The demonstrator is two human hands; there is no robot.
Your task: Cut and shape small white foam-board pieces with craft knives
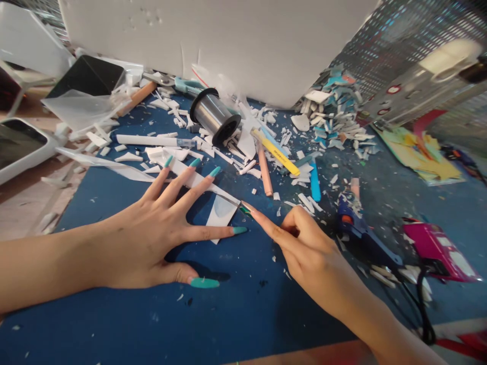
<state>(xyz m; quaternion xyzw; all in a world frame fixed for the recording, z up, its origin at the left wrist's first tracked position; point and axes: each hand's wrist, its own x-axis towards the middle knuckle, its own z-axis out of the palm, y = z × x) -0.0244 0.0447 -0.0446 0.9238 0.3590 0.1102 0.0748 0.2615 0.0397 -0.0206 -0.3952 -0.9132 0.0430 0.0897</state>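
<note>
From my end, the blue mat (133,329) spreads under everything, with a white panel (228,45) standing at its 12 o'clock side. My left hand (152,230) lies spread, palm down and fingers apart; my right hand (312,253) has its index finger stretched out and its other visible fingers curled. The two hands are apart from each other. The wire spool (215,116) sits toward 1 o'clock from my left hand, among white scraps (175,111), with the yellow cutter (277,152) near it.

What matters most to me is the narrow white strip (225,193). Its long axis runs from 10 o'clock down to 4 o'clock, tapering toward the 4 o'clock end. It lies at my left hand's 1 o'clock and my right hand's 10 o'clock. My left is nearer: three of its fingertips are over the strip, while my right index reaches only the tapered end. (The pale card (222,215) lies just beside it, toward 6 o'clock.) Smallest is a dark green tip (245,210) at that index finger; I cannot tell whether my right hand grips what it belongs to.
</note>
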